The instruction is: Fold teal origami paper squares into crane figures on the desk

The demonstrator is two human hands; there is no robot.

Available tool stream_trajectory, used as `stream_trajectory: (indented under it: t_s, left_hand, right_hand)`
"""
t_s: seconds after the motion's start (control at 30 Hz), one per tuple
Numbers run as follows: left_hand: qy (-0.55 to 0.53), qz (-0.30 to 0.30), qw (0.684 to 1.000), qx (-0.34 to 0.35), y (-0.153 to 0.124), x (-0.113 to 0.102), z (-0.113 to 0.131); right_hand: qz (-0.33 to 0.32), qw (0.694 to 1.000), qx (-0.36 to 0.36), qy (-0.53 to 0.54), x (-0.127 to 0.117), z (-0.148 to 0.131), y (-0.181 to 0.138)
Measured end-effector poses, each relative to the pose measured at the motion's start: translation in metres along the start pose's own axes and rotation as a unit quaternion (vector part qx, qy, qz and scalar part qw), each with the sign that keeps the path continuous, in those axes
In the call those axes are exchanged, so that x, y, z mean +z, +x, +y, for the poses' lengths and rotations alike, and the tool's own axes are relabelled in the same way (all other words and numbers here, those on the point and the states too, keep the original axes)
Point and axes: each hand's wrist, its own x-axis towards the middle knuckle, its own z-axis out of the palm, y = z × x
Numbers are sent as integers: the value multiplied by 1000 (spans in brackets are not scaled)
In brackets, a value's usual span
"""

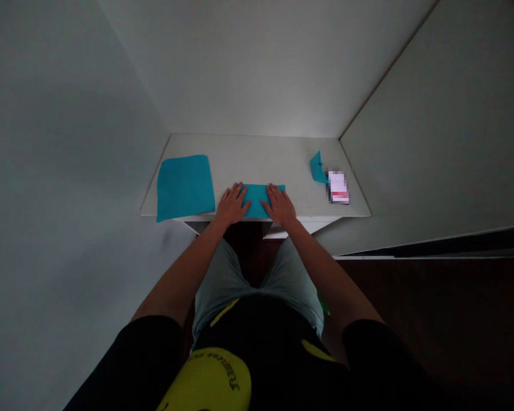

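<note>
A folded strip of turquoise paper lies near the front edge of a small white table. My left hand rests flat on the strip's left end, fingers spread. My right hand lies flat on its right end, fingers stretched out too. Both palms press the paper down onto the table. A larger turquoise square sheet lies flat at the table's left side, its near corner overhanging the edge.
A small folded turquoise piece sits at the table's right, next to a blurred white and pink card-like object. White walls close in the table at left, back and right. Dark floor lies to the right.
</note>
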Motion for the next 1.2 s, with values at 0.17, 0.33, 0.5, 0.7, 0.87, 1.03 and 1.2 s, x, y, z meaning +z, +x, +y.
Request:
stream_trajectory:
  t_s: [0.17, 0.33, 0.5, 0.7, 0.87, 1.03, 1.2]
  left_hand:
    - [8, -11, 1000, -4, 1, -5, -15]
    - [-13, -18, 999, -24, 3, -9, -16]
    - [-25, 0, 999, -23, 2, -9, -19]
    - [-20, 17, 1000, -16, -3, -7, -14]
    - [-9, 20, 1000, -5, -8, -9, -9]
    - [4, 13, 1000, 0, -10, -13, -7]
    - [8, 6, 1000, 8, -11, -15, -6]
  right_hand:
    - [-20, 999, -18, -21, -19, 42, -15]
    - [-39, 996, -83, -16, -31, 62, -30]
    - [-71, 983, -167, -20, -43, 65, -46]
    - [-54, 985, -164, -13, -46, 59, -50]
    - [19, 998, -55, 13, -33, 42, -38]
    - [84, 994, 55, 34, -19, 20, -19]
    - [122, 991, 50, 4, -14, -7, -13]
